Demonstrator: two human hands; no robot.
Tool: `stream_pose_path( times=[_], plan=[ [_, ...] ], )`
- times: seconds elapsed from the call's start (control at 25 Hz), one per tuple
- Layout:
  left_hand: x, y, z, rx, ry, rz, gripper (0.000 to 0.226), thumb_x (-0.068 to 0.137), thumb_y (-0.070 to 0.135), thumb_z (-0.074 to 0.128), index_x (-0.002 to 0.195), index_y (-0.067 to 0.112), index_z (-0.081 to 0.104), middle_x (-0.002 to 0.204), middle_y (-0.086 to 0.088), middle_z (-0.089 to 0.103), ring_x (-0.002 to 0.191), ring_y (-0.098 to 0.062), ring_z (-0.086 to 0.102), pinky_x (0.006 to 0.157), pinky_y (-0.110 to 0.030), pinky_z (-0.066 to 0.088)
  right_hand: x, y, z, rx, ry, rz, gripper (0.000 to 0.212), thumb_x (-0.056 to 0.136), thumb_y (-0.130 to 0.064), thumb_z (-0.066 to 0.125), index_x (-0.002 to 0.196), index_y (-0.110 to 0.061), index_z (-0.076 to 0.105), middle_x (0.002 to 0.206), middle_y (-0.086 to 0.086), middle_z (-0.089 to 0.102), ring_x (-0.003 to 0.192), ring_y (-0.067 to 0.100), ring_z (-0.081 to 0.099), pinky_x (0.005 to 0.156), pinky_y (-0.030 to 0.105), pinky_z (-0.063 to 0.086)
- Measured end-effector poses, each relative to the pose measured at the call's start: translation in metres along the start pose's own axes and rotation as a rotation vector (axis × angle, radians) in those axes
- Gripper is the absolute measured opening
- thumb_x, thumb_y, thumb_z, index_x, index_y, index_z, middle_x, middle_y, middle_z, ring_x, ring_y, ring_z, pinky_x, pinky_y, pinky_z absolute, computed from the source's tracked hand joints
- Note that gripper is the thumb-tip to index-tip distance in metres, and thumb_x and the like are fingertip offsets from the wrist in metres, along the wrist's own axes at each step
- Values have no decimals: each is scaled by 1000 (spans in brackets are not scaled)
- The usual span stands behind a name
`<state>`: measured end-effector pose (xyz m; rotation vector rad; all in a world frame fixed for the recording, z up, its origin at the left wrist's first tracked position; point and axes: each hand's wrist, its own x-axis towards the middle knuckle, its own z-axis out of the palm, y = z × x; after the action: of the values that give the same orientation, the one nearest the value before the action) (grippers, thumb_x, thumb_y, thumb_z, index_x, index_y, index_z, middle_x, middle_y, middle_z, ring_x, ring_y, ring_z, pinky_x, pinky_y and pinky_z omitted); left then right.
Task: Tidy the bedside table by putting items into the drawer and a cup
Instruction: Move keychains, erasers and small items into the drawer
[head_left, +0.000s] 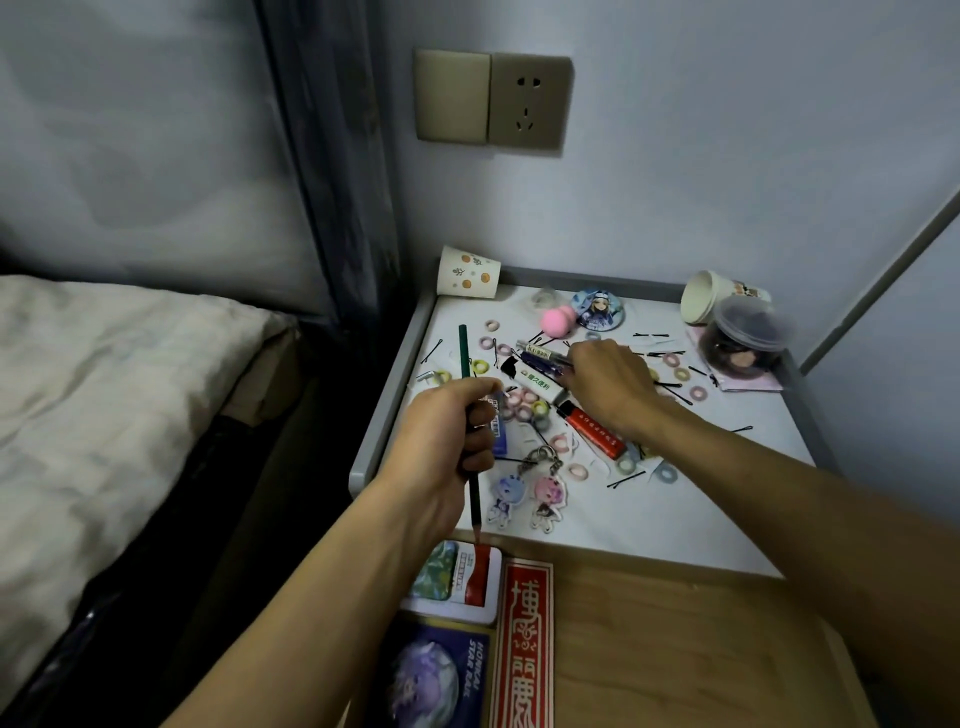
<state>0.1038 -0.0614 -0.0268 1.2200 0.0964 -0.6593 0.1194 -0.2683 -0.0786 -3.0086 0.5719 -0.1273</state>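
Now my left hand (447, 431) grips a green pencil (462, 348) near the table's (727, 493) left edge. My right hand (608, 384) covers pens (545, 358), but I cannot tell its grip. A card (441, 675) in the drawer (675, 649) reads "HONKAI STAR RAIL".

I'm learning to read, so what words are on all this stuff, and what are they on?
"HONKAI STAR RAIL": dark card in the drawer.
Red strip: big Chinese characters, which I cannot read surely.
White tube, red tube, pens, white card: print too small to read.
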Motion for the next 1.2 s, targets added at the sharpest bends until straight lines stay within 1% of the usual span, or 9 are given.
stream_pose_path(
  times=[0.16, 0.4, 0.6, 0.72, 0.8, 0.92, 1.04, 1.12, 1.2],
  plan=[
    [-1, 1, -4, -24, 2, -2, 11, 95, 12, 53, 85, 10, 57, 52, 6, 31, 43, -7, 19, 40, -20, 12, 0, 0, -9, 47, 26, 26, 17, 96, -25, 58, 91, -9, 57, 75, 2, 57, 56, 12, 49, 45, 27, 29],
    [-2, -4, -2, -16, -17, -7, 13, 95, 14, 57, 107, 8, 55, 53, 7, 24, 43, -8, 17, 35, -19, 15, -7, 5, -34, 88, 35, 90, 23, 99, -29, 52, 95, -7, 59, 85, 4, 60, 63, 17, 53, 55, 31, 43],
    [-13, -13, 10, 33, -111, 79, 30, 89, 30, 68, 109, 11, 56, 53, 9, 25, 43, -7, 19, 37, -18, 18, -91, -21, -69, 598, -182, 2, 17, 103, -30, 41, 102, -18, 53, 74, -4, 55, 54, 7, 46, 49, 20, 34],
    [-31, -30, 24, 102, -212, 59, 19, 91, 26, 66, 84, 9, 61, 49, 10, 35, 38, -5, 27, 36, -16, 23, -154, -25, -63, 800, -235, -46, 11, 102, -29, 44, 97, -24, 53, 71, -6, 56, 54, 0, 49, 56, 21, 35],
    [-38, -45, 26, 168, -222, 21, 19, 92, 26, 66, 80, 14, 58, 52, 8, 33, 41, -6, 25, 37, -17, 23, -173, -19, -54, 934, -237, 19, 10, 101, -28, 45, 102, -22, 53, 69, -5, 55, 54, 1, 48, 57, 25, 37],
    [-43, -64, 26, 250, -185, 17, 26, 91, 35, 66, 94, 8, 65, 61, 2, 39, 48, -9, 31, 45, -21, 27, -186, -16, -42, 792, -204, 18, 9, 102, -28, 43, 109, -27, 49, 78, -7, 61, 65, 3, 56, 60, 23, 45],
    [-49, -71, 34, 271, -160, 40, 37, 90, 41, 66, 106, 7, 69, 76, -9, 61, 64, -22, 51, 57, -31, 39, -198, -20, -32, 519, -113, -68, 33, 102, -24, 43, 135, -22, 37, 106, -1, 65, 89, 13, 64, 72, 29, 54],
    [-48, -74, 37, 299, -126, 55, 32, 92, 39, 63, 105, 10, 70, 87, -10, 69, 77, -27, 60, 67, -37, 44, -200, -19, -27, 444, -100, -113, 46, 101, -20, 45, 143, -18, 28, 108, 3, 64, 90, 17, 64, 72, 34, 55],
    [-47, -74, 37, 324, -100, 82, 33, 95, 36, 60, 105, 6, 69, 86, -11, 68, 79, -27, 63, 68, -38, 47, -196, -16, -26, 509, -138, -115, 42, 101, -20, 45, 140, -19, 32, 105, 2, 64, 89, 16, 63, 74, 38, 56]
  ],
)
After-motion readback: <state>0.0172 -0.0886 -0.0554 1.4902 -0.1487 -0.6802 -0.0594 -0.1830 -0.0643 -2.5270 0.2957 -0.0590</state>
